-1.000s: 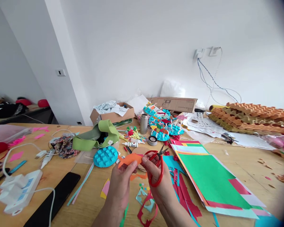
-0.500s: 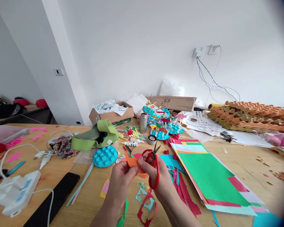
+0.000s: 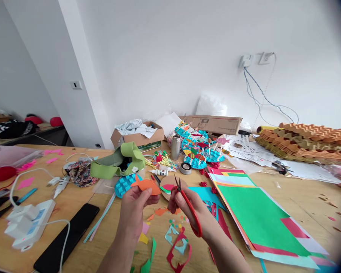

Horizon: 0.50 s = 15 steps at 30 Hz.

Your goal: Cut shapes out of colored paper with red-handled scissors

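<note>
While L hand (image 3: 136,203) pinches 1 orange fish-shaped paper cutout (image 3: 149,185) above the light-brown wooden table (image 3: 301,197), R hand (image 3: 201,206) grips 1 pr red-handled, dark-bladed scissors (image 3: 191,207), tips slightly apart. Poss. risk: blades swinging toward L hand could nick the cutout; too tight a pinch may crease it. Nearby: 1 round brown cardboard disc (image 3: 167,179), 1 turquoise lattice-topped oval (image 3: 121,185), 1 silver cylindrical bottle (image 3: 175,148).

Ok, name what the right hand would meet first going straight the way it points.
Probably the round brown cardboard-like disc just ahead of the right hand, though depth is unclear and it may pass above.
</note>
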### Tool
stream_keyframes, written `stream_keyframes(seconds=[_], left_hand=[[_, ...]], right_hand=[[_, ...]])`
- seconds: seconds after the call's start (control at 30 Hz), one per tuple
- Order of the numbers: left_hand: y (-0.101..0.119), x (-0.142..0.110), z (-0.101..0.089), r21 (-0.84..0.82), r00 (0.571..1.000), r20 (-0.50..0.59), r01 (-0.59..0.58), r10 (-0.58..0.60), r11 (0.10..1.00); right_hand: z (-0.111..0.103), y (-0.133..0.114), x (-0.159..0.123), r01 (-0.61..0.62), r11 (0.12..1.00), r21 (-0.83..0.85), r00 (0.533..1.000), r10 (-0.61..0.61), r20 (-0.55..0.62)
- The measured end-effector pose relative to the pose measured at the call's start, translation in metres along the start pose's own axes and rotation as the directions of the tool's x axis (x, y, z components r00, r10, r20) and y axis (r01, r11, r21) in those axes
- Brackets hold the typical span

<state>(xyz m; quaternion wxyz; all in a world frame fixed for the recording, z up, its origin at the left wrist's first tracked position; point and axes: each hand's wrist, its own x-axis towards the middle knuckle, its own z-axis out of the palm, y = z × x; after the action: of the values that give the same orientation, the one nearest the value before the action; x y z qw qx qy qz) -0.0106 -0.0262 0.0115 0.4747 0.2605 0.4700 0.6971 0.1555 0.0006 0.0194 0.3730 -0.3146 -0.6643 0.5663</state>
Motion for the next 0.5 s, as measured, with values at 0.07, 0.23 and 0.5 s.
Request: stream_keyframes(seconds=[0.07,0.23,0.5], left_hand=[[0.001,0.0,-0.001,-0.003,1.0,-0.007,-0.001,0.001,1.0],[0.0,-0.003,0.001,0.053,0.998,0.064,0.002,-0.006,0.999],[-0.005,-0.008,0.006,0.156,0.979,0.187,0.045,-0.074,0.987]], right_hand=[[0.003,0.003,0.001,-0.03,0.999,-0.031,1.0,0.03,-0.001],[0.012,0.01,0.007,-0.059,0.99,0.125,0.99,0.074,-0.121],[0.014,0.01,0.009,-0.001,0.955,0.297,0.968,0.075,-0.238]])
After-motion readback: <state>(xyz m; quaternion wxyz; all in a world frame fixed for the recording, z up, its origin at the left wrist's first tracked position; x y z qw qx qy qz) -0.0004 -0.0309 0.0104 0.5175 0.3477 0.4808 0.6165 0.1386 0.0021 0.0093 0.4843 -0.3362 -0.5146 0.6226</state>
